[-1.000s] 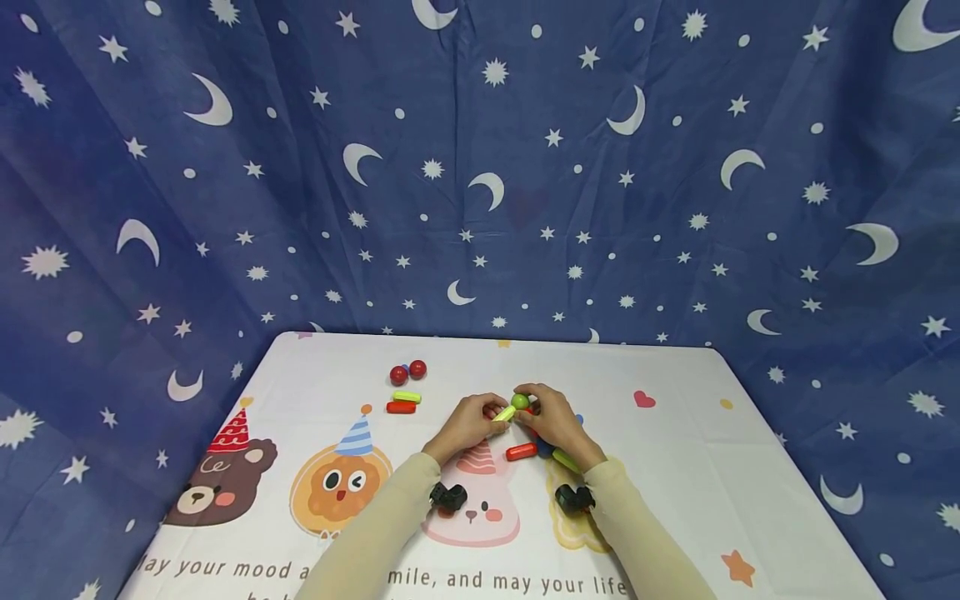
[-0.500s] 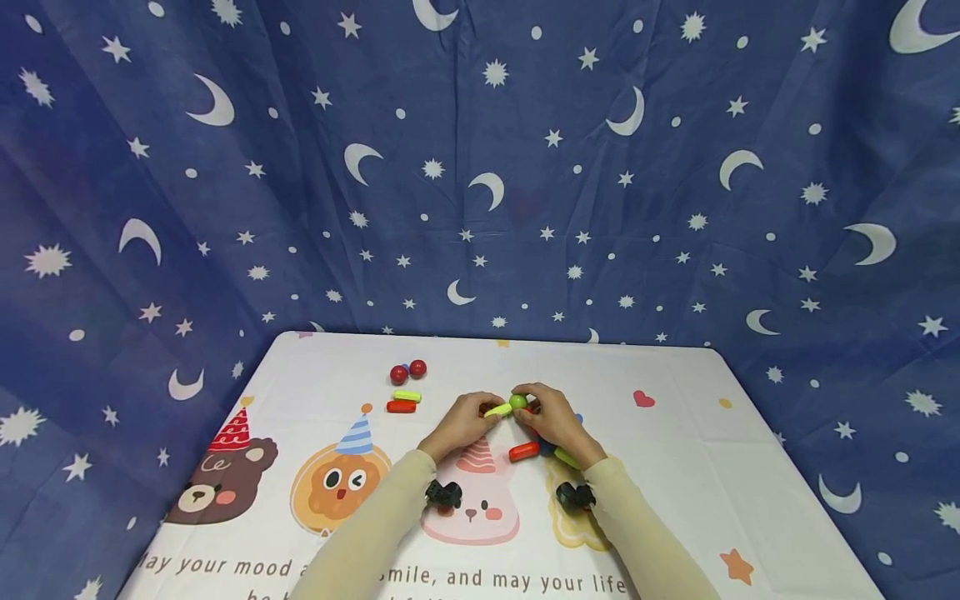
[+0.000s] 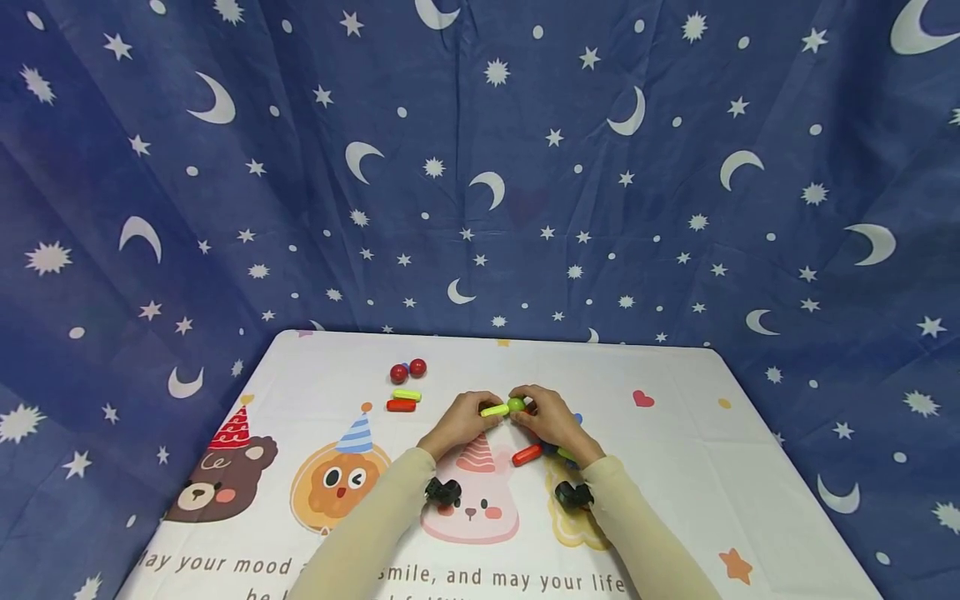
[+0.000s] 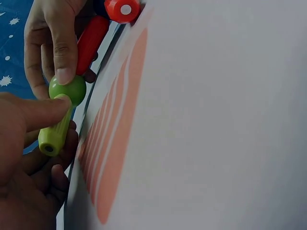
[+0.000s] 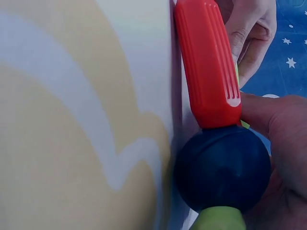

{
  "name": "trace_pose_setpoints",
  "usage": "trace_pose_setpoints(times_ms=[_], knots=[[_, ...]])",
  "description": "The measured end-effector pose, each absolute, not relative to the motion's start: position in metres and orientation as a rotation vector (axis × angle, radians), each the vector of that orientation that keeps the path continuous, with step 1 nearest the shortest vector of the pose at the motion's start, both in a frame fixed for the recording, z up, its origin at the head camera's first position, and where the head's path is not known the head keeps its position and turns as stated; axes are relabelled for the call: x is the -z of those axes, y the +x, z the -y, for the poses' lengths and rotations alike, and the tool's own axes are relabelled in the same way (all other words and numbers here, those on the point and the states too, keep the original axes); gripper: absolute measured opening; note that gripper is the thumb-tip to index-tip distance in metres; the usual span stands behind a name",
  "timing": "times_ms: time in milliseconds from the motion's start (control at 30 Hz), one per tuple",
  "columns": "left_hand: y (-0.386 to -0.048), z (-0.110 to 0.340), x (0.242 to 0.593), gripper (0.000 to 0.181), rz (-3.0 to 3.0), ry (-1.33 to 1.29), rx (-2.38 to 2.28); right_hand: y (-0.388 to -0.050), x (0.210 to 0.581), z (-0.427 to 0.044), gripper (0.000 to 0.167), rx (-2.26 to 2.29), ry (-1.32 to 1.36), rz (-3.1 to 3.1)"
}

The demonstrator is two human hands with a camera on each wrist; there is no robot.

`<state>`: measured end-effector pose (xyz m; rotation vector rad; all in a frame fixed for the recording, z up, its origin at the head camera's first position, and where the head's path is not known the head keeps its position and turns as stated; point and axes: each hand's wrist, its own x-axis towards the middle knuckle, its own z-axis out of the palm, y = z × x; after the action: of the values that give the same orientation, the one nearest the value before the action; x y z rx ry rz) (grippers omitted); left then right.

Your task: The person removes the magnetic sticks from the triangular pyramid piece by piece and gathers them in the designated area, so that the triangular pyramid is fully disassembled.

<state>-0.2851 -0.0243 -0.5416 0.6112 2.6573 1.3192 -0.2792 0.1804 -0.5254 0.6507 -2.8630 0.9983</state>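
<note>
Nearest: two cream sleeves [image 3: 367,521] reach in from the bottom edge over printed lettering [image 3: 510,579], black wrist cameras [image 3: 444,492] on both, bunny print [image 3: 471,508] between them. Just beyond, the lower red rod [image 3: 527,454] lies at a slant, joined to a dark blue ball [image 5: 223,167]; a green piece [image 5: 219,219] meets the ball's other side, per right wrist view. Then the hands, close together mid-table: left hand [image 3: 461,422] pinches a yellow-green rod [image 3: 495,411], thumb along it; right hand [image 3: 555,419] grips a green ball [image 3: 517,404] between thumb and fingers. Rod end touches ball; whether it's seated in a hole, can't tell. Upper red rod [image 4: 93,43] runs from the ball's other side, partly behind the right fingers. Small blue piece [image 3: 577,418] shows just right of the right hand. Left of the hands, well apart: loose red rod [image 3: 401,406], with a loose yellow-green rod [image 3: 407,395] just behind, then two red balls [image 3: 399,374] with a bit of blue between, nearer the far edge. Wide stretch of white tablecloth [image 3: 660,458] from right hand to right edge, heart print [image 3: 643,399] on it; a narrower strip runs behind the hands to the far edge. Farthest: blue moon-and-star curtain [image 3: 360,92] past the table's far and side edges.
</note>
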Motion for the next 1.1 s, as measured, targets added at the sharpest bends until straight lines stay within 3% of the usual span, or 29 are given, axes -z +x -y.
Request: trace_pose_setpoints(times_ms=[1100], knots=[[-0.2774, 0.0317, 0.5357, 0.025, -2.693, 0.59, -1.356, -0.2809, 0.5268, -0.1778, 0.031, -0.995, 0.591, 2.899]])
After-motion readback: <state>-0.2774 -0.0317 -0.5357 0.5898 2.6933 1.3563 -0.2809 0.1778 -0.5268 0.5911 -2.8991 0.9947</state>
